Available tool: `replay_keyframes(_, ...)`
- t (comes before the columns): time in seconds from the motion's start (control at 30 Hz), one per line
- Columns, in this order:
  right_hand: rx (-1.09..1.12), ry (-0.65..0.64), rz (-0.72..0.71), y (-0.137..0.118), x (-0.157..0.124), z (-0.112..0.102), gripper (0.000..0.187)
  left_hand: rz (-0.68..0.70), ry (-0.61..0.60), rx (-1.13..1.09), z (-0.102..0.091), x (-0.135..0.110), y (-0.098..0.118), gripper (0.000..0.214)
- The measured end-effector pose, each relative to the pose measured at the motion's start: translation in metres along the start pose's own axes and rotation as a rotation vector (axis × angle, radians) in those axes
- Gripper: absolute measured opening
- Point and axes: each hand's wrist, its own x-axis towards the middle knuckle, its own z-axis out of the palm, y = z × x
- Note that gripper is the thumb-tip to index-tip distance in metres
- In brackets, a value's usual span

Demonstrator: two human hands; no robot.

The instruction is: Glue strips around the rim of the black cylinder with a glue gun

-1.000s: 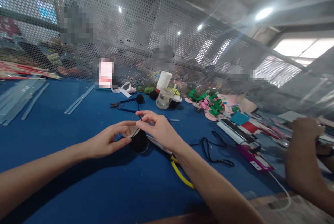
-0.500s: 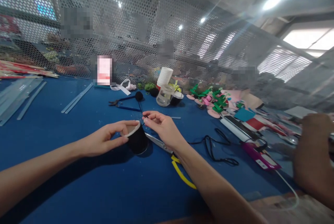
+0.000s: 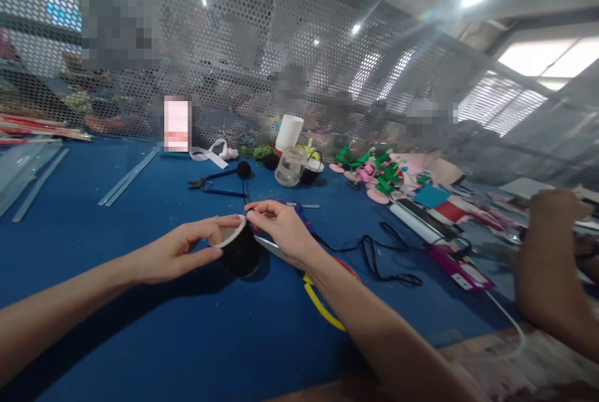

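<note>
A small black paper cup (image 3: 239, 252) with a white inside lies tilted on the blue table (image 3: 140, 314). My left hand (image 3: 180, 255) grips its rim between thumb and fingers. My right hand (image 3: 281, 230) is pinched at the far side of the rim, holding a thin black stem that runs up toward a black pom-pom (image 3: 243, 169). Scissors with yellow handles (image 3: 318, 302) lie under my right wrist.
Blue pliers (image 3: 206, 186), a clear cup (image 3: 290, 166), a white cup stack (image 3: 289, 130), green and pink craft pieces (image 3: 374, 180), a black cord (image 3: 379, 258) and a purple device (image 3: 456, 271) lie beyond. Another person's arm (image 3: 547, 264) rests at right. A perforated screen (image 3: 234, 46) backs the table.
My right hand has moved in from just right of the cup to pinch at its rim. The view has shifted slightly; my left hand keeps its hold.
</note>
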Motion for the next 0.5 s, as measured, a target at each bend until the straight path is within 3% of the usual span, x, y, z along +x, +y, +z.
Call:
replay_keyframes(0.17,-0.012,-0.02,-0.029,0.003,0.001,0.0,0.015,-0.005,0.017,0.017,0.002,0.001,0.003,0.013)
replay_keyframes(0.37,-0.039,-0.03,-0.058,0.002,-0.002,0.004,0.016,-0.02,0.135,0.058,0.011,0.003,0.008,0.028)
replay_keyframes(0.5,-0.079,-0.017,-0.073,0.001,-0.004,0.006,0.014,0.006,0.131,0.095,0.011,0.003,0.005,0.029)
